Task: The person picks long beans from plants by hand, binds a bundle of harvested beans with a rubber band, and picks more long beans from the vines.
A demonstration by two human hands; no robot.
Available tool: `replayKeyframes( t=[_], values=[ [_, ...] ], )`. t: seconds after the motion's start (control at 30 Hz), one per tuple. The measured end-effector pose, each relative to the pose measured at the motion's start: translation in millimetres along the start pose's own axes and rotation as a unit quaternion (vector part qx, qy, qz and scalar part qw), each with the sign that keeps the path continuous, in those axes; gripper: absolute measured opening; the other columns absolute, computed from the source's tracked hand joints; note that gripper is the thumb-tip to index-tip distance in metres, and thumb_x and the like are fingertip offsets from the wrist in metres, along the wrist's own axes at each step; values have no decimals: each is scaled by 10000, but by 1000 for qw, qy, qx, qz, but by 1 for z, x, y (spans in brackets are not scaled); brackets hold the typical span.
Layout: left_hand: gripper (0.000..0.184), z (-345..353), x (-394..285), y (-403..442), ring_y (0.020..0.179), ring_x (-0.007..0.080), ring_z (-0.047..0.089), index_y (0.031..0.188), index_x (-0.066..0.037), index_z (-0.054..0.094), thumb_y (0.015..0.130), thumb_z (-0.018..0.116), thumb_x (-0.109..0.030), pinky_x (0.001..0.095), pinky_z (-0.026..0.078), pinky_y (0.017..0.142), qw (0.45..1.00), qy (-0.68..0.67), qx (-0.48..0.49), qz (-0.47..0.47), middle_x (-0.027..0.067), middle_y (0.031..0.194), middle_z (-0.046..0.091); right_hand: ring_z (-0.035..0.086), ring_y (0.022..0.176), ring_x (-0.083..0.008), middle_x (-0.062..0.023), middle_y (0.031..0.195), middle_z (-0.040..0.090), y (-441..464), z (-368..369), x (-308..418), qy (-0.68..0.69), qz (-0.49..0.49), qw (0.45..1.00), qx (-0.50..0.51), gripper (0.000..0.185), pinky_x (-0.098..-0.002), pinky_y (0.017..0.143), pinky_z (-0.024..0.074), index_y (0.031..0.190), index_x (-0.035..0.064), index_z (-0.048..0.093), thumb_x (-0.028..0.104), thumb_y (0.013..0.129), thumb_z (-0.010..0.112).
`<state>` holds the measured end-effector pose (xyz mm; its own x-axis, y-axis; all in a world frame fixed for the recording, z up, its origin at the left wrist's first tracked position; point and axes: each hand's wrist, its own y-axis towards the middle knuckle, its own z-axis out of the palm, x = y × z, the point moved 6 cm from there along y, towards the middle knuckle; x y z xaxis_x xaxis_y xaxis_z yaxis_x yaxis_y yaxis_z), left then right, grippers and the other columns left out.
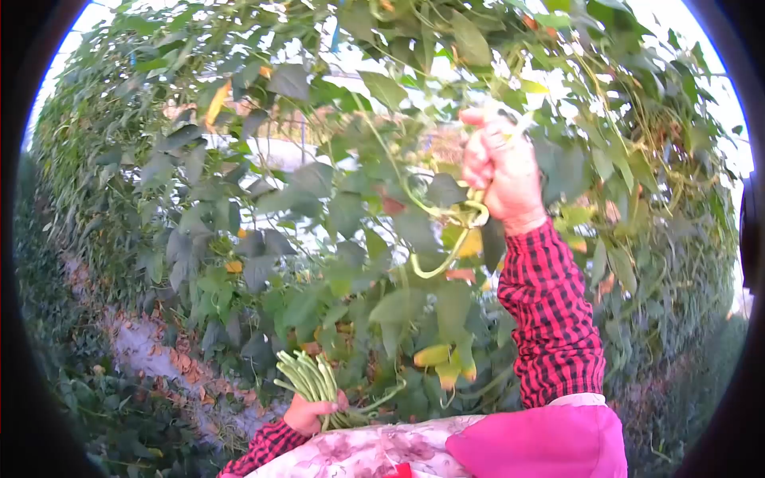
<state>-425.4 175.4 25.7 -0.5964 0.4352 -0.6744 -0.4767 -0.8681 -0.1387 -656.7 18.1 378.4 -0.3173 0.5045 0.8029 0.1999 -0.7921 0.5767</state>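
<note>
My left hand (306, 413), low in front of my body, is wrapped round a bundle of long green beans (307, 376). Their cut-looking ends fan upward, and a few thin pods trail off to the right. Raised among the vines, my right hand (504, 169) is closed with the thumb side up. Pale curled long beans (446, 259) hang from below that fist, some looping to the left. Glare washes out the top of the fist, so the fingertips are hard to see. Leaves (398, 307) surround the right hand.
A tall wall of bean vines (199, 175) fills the view, with yellowed leaves (442, 362) here and there. At lower left runs a path strewn with dry leaves (171, 366). A pink cloth (542, 442) and a floral cloth (374, 450) cover my front.
</note>
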Motion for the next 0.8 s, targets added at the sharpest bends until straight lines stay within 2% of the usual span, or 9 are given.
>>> replayKeyframes(
  t=[0.13, 0.3, 0.37, 0.43, 0.5, 0.6, 0.67, 0.7, 0.8],
  values=[
    [308, 17, 18, -11, 731, 258, 538, 904, -4, 503, 614, 605, 18, 414, 426, 723, 1000, -14, 10, -11, 117, 736, 543, 346, 498, -74, -4, 653, 405, -95, -26, 63, 53, -78, 994, -59, 248, -224, 453, 335, 1001, 27, 468, 254, 904, 439],
    [320, 37, 47, -16, 730, 238, 550, 924, -4, 494, 630, 613, 39, 392, 447, 700, 998, -3, 58, -32, 112, 767, 558, 395, 678, -106, -19, 821, 429, -240, -87, 104, -44, -131, 961, -239, 209, -272, 606, 371, 923, 61, 451, 264, 917, 404],
    [310, 52, 49, -12, 737, 233, 554, 925, -7, 494, 639, 601, 47, 385, 450, 700, 996, 20, 73, -56, 116, 782, 564, 359, 646, -98, 0, 774, 408, -292, -103, 119, -96, -137, 939, -300, 228, -249, 595, 332, 905, 67, 464, 293, 904, 431],
    [273, 71, 55, -7, 721, 257, 550, 860, 25, 525, 610, 620, -30, 395, 439, 701, 993, 88, 51, -61, 133, 760, 569, 360, 622, -80, 11, 720, 411, -350, -110, 119, -147, -81, 912, -373, 205, -238, 592, 323, 859, 65, 490, 265, 891, 464],
    [286, 94, 65, 1, 742, 240, 559, 881, 19, 525, 617, 624, -31, 376, 449, 709, 986, 118, 78, -86, 127, 785, 579, 380, 627, -71, 9, 704, 437, -393, -106, 107, -328, 46, 840, -429, 177, -239, 596, 326, 806, 53, 515, 216, 870, 492],
    [339, 133, 86, 14, 771, 221, 553, 951, -3, 509, 636, 633, -22, 344, 447, 713, 970, 147, 128, -146, 132, 825, 585, 461, 692, -93, -10, 764, 487, -417, -88, 68, -456, 131, 815, -332, 140, -219, 623, 364, 783, 39, 604, 157, 828, 545],
    [405, 160, 105, 22, 819, 205, 559, 1042, -21, 479, 661, 607, 26, 318, 452, 734, 958, 135, 173, -186, 141, 910, 587, 486, 717, -100, -16, 771, 514, -430, -79, 37, -361, 206, 851, -322, 116, -223, 638, 386, 819, 15, 613, 124, 809, 573],
    [438, 170, 116, 26, 851, 196, 568, 1080, -26, 468, 669, 596, 56, 301, 460, 743, 951, 124, 192, -209, 139, 945, 585, 447, 675, -59, 22, 755, 504, -436, -72, 22, -282, 221, 870, -340, 96, -196, 590, 356, 836, 19, 606, 99, 816, 558],
    [460, 188, 147, 34, 881, 174, 561, 1103, -31, 466, 672, 597, 59, 292, 457, 749, 938, 128, 214, -241, 126, 972, 581, 467, 646, -59, 5, 713, 538, -444, -59, -8, -195, 239, 889, -338, 115, -214, 582, 399, 842, 17, 582, 131, 828, 571]
  ],
)
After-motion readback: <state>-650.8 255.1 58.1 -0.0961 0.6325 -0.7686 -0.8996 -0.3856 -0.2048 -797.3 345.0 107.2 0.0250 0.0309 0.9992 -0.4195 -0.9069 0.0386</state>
